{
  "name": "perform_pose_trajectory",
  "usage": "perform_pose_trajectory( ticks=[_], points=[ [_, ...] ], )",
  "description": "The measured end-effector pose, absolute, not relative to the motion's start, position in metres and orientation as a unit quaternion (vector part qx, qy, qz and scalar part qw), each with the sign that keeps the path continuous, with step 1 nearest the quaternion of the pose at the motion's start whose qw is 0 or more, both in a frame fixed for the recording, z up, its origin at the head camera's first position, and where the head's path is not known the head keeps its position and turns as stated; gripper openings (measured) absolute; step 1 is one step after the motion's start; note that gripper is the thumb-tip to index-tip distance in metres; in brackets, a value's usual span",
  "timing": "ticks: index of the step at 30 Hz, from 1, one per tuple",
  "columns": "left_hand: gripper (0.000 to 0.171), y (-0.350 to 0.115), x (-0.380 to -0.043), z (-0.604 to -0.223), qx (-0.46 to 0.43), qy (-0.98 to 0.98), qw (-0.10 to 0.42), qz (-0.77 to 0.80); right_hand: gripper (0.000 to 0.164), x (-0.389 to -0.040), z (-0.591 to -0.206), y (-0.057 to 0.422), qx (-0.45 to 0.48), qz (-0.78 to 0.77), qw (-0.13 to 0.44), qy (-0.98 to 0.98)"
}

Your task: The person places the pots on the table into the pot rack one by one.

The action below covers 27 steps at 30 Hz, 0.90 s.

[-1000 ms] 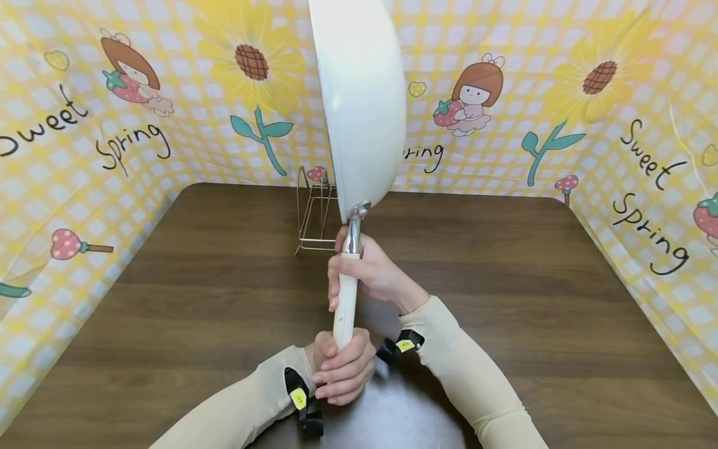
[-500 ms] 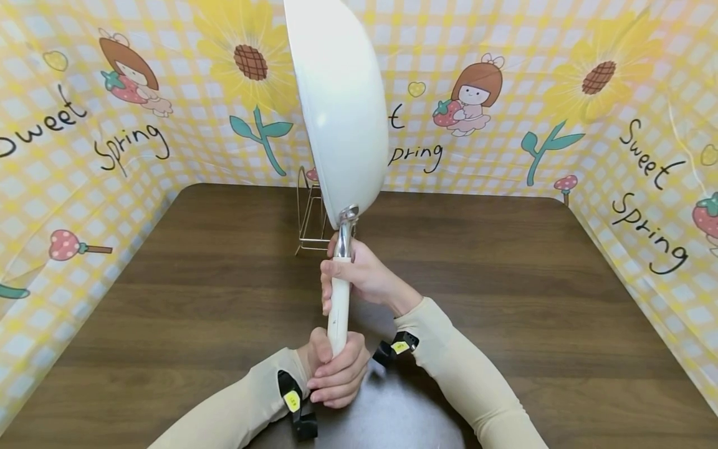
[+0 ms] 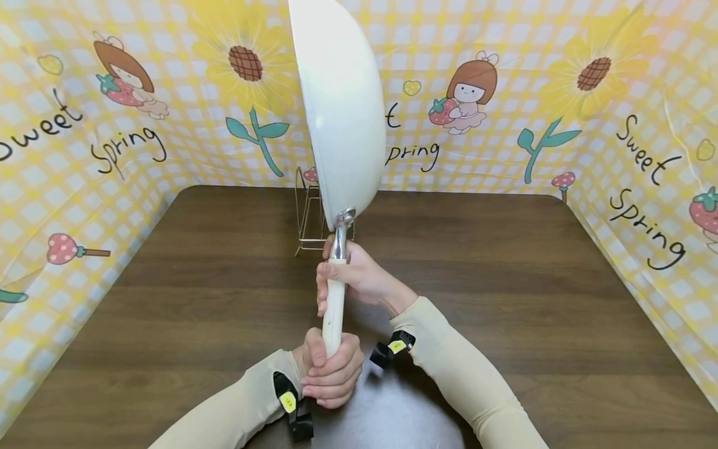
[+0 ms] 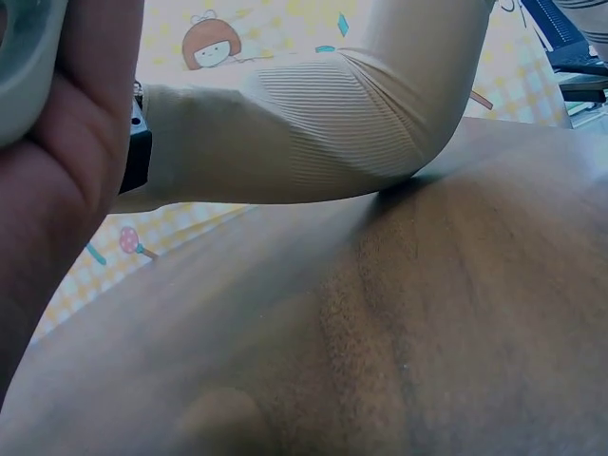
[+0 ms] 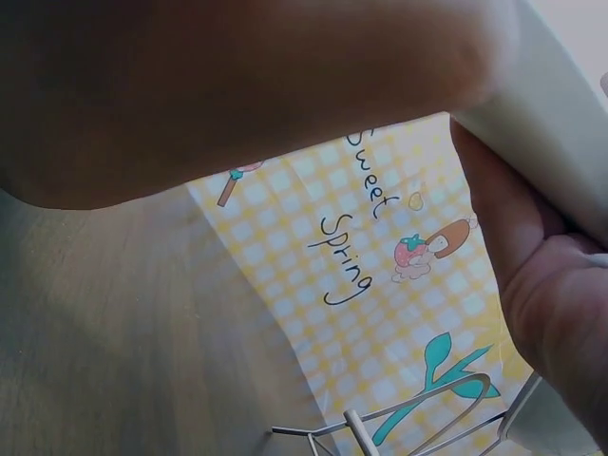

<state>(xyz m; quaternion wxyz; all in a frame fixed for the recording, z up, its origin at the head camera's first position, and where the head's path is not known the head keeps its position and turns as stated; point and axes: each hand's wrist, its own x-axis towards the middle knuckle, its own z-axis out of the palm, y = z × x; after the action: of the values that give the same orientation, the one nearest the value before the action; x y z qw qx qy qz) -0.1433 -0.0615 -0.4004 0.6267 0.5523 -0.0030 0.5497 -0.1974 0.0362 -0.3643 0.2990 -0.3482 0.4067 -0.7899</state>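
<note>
The left hand (image 3: 332, 373) was closed round the lower end of a long cream-white handle (image 3: 334, 308), its fingers wrapped across the front. Just above it, the right hand (image 3: 364, 274) gripped the same handle near the top — thumb across the front, fingertips curled round the far side, close to the shiny silver metal neck (image 3: 339, 240). Neither hand was free.

Above both hands stood the deep, round-sided white pan (image 3: 344, 112), held in the air on edge, its rim side facing left and its inside out of sight. Over the last second the pan and both hands had shifted a little to the left, the grip looking the same — probably a small adjustment of aim, not a new hold.

Beyond the hands, partly behind the pan, a thin gold-toned wire rack (image 3: 311, 239) stood on the dark brown wood-grain counter (image 3: 477, 280); the pan seemed not to rest on it. Farther out hung a yellow-and-white checked cloth (image 3: 412, 37) with printed flowers.
</note>
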Motion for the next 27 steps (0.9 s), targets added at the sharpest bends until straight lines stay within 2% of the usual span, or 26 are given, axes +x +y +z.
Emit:
perform_pose_trajectory(
  ticks=[3,6,16,27],
  points=[
    [0.052,-0.061,-0.144,-0.401,0.556,-0.007,0.627,0.545,0.020,-0.196,-0.364,0.035,-0.338,-0.789,0.299,0.417],
    [0.052,-0.061,-0.144,-0.401,0.558,-0.013,0.628,0.542,0.015,-0.194,-0.362,0.033,-0.327,-0.788,0.300,0.427],
    [0.051,-0.065,-0.144,-0.404,0.553,-0.025,0.637,0.536,0.023,-0.195,-0.366,0.027,-0.305,-0.790,0.303,0.437],
    [0.051,-0.057,-0.146,-0.403,0.572,-0.042,0.641,0.510,0.012,-0.192,-0.364,0.024,-0.265,-0.779,0.323,0.467]
  ],
)
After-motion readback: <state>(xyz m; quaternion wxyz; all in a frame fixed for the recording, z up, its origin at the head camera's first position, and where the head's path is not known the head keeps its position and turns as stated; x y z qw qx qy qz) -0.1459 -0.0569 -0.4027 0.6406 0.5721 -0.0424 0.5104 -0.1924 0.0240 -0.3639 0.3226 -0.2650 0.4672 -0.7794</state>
